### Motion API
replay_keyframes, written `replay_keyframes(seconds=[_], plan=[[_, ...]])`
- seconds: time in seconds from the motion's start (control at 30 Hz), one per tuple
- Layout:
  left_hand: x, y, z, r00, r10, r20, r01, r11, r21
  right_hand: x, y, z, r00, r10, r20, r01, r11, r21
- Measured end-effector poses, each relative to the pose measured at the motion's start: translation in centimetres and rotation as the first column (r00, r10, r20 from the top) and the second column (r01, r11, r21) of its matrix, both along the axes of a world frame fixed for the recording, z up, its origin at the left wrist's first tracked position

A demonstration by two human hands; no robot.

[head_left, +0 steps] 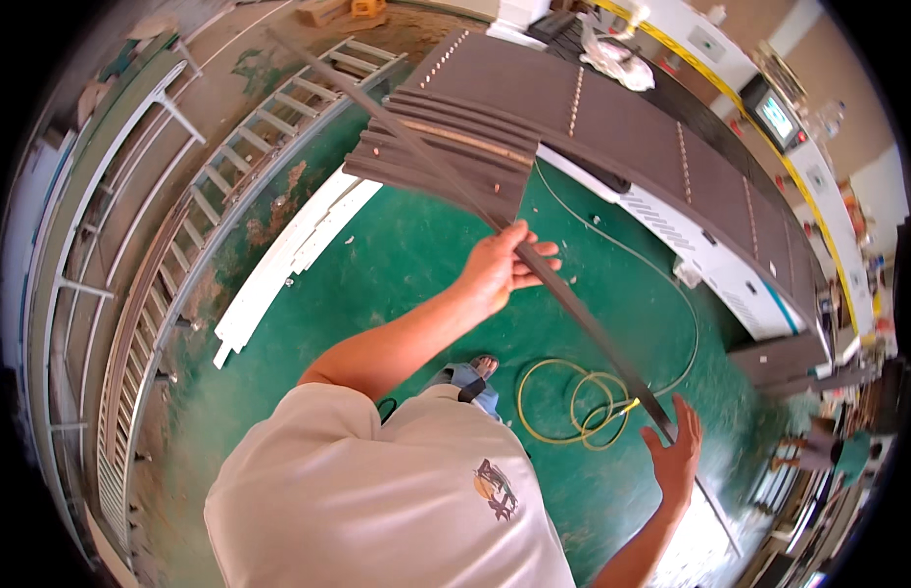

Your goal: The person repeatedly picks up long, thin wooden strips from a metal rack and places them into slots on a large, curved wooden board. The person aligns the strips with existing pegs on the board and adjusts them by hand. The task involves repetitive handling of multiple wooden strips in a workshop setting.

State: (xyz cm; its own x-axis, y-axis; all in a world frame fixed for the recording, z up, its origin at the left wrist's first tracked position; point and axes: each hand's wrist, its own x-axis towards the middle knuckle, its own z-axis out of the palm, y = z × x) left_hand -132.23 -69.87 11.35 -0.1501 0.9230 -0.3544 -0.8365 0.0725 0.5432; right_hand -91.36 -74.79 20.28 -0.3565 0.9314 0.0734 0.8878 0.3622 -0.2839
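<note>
1. Head view, hands: the left fingers (545,249) grasp a long dark brown strip (588,323), thumb on its near side and the other fingers reaching past its far side; the right fingers (685,416) are spread and released, thumb apart, with the strip running into the gap between them; whether they touch it I cannot tell.
2. Head view, the strip: it slants from well beyond the left fingers, at upper left, down to the right fingers; its far end is blurred, and whether it goes on behind the right hand is unclear.
3. Head view, ahead of the left fingers: a stack of brown strips (446,162) lies just beyond them, partly under the slanting strip's line; a long brown table (627,118) with rows of small pale dots curves away behind and to their right.
4. Head view, around: white strips (297,257) lie to the left of the left fingers, and a ladder-like metal rack (220,186) farther left; a coiled yellow hose (522,402) rests on the green floor (416,250), left of the right fingers.
</note>
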Motion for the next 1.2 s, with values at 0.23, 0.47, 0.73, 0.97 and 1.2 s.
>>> replay_keyframes(seconds=[0.23, 0.47, 0.73, 0.97, 1.2], plan=[[6.8, 15.7, 0.3, 0.996, 0.069, -0.055, -0.072, 0.996, -0.051, 9.1, 20.5, -4.4, 0.977, -0.035, -0.211, -0.031, 0.954, -0.298], [14.1, 30.3, 2.3, 0.994, 0.012, -0.106, 0.006, 0.986, 0.164, 19.2, 42.7, -3.8, 0.907, -0.166, -0.388, -0.154, 0.725, -0.671], [5.9, 45.5, 3.2, 0.788, 0.608, -0.099, -0.573, 0.782, 0.245, 25.8, 65.4, 1.3, 0.938, -0.027, -0.345, -0.272, 0.558, -0.784], [-1.1, 54.1, 1.2, 0.604, 0.749, -0.272, -0.742, 0.653, 0.15, 23.9, 76.9, 5.4, 0.981, 0.155, -0.119, -0.186, 0.562, -0.806], [1.6, 59.8, -2.5, 0.636, 0.722, -0.273, -0.753, 0.658, -0.013, 25.3, 88.8, 5.9, 0.99, 0.139, 0.004, -0.076, 0.566, -0.821]])
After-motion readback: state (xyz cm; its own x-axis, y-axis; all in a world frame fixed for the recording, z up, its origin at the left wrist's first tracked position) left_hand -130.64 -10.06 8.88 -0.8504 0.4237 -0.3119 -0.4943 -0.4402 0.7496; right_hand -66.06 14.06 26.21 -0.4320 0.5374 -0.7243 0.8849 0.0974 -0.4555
